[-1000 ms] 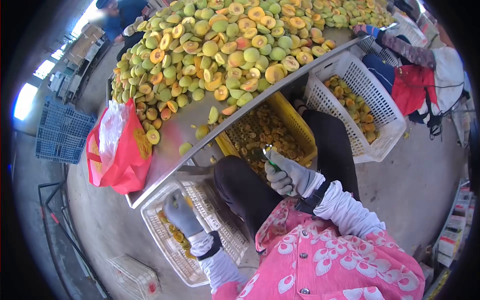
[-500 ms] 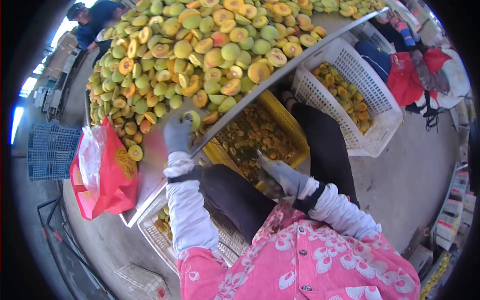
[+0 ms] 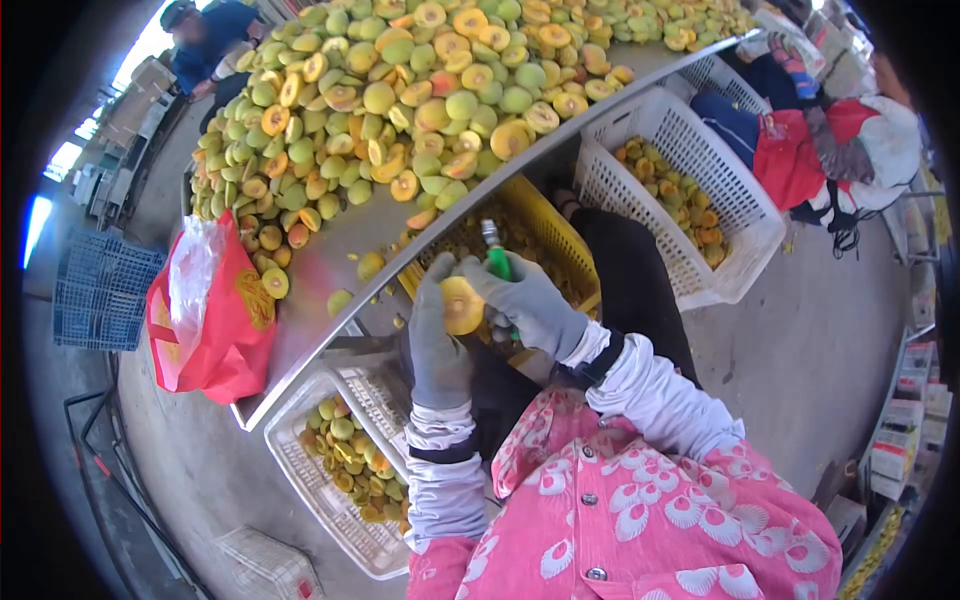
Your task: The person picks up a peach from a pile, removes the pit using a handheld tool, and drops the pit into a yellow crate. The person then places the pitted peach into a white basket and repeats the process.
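Note:
My left hand (image 3: 438, 345), in a grey glove, is closed around a yellow peach half (image 3: 463, 305) with its cut face turned up. My right hand (image 3: 540, 308), also gloved, meets it above my lap and grips a green-handled tool (image 3: 498, 262). The tool's metal end points up and away from me, and part of the handle is hidden by my fingers. Just beyond my hands, the table edge carries a large heap of peaches (image 3: 400, 110), many of them halved. Under that edge stands a yellow crate (image 3: 585, 270) with small fruit pieces inside.
A white crate (image 3: 750, 235) of peach halves stands at right, another white crate (image 3: 290, 450) at lower left. A red bag (image 3: 235, 345) sits on the table's left end. Blue crates (image 3: 100, 290) are stacked beyond it. One person (image 3: 215, 45) is at upper left; another's arm (image 3: 795, 70) shows upper right.
My left hand has come from the table to above my lap with a peach half. My right hand has risen to meet it, showing the green handle. The head view has shifted slightly.

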A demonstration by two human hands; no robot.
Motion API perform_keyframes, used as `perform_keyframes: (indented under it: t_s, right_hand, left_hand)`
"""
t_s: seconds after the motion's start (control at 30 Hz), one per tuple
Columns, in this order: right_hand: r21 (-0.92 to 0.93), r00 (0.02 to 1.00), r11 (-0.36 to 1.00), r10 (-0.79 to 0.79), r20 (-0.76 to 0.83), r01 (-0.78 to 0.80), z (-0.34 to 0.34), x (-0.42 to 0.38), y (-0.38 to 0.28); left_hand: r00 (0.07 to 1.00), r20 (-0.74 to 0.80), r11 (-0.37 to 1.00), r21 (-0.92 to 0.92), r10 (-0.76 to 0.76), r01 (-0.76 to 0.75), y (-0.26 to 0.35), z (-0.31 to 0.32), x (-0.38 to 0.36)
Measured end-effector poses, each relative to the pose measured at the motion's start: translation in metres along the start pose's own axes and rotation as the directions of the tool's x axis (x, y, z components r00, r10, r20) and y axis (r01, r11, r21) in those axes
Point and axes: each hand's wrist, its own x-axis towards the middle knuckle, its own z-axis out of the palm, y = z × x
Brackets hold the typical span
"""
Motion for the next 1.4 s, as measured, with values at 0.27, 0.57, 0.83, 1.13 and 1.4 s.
perform_keyframes:
  t_s: [0.27,0.57,0.83,1.13,1.4]
  right_hand:
    - [-0.808,0.907,0.512,-0.416,0.064,0.291,0.013,-0.061,0.017]
    - [-0.829,0.767,0.378,-0.636,0.09,0.411,0.024,-0.064,0.032]
    - [-0.715,0.788,0.481,-0.595,0.159,0.507,0.032,-0.071,0.021]
    - [-0.259,0.936,0.927,0.316,0.158,-0.27,0.034,-0.087,-0.015]
    - [0.087,0.686,0.83,0.391,0.613,-0.55,0.015,-0.069,-0.011]
  left_hand:
    - [0.971,-0.127,0.971,0.152,0.205,-0.185,-0.001,0.026,-0.005]
    - [0.973,-0.151,0.966,-0.161,0.176,-0.2,0.016,0.043,-0.029]
    - [0.961,-0.124,0.966,-0.044,0.248,-0.255,0.039,0.06,-0.044]
    - [0.984,0.071,0.955,-0.237,-0.166,0.178,0.037,0.032,-0.024]
    - [0.999,0.03,0.972,0.233,-0.034,0.026,0.025,0.027,-0.009]
